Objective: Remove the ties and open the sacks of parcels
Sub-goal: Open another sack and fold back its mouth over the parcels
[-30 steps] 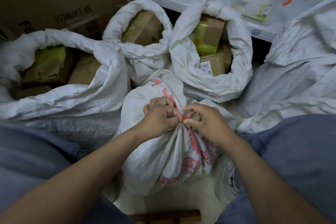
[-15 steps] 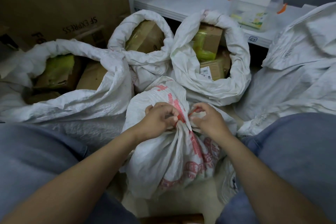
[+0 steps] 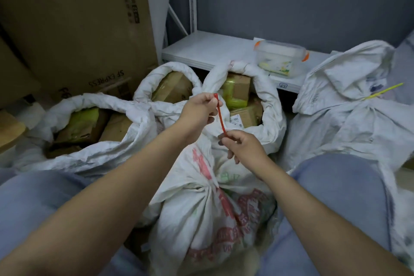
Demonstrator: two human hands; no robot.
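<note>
Storeroom floor crowded with white sacks (image 3: 201, 208).
Left hand (image 3: 199, 108) and right hand (image 3: 243, 149) pinch a red tie (image 3: 220, 114), stretched steeply upward, leaning left.

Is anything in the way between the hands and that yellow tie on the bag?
Nothing visible blocks it. The yellow tie sticks out of the tied sack to the right, with open air between it and the right hand. Both that hand and the left hand pinch the red tie, though.

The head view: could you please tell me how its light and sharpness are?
Head view: dim, flat light, no glare; the red tie between the left hand and right hand reads clearly; the sack at the right is slightly smeared.
</note>
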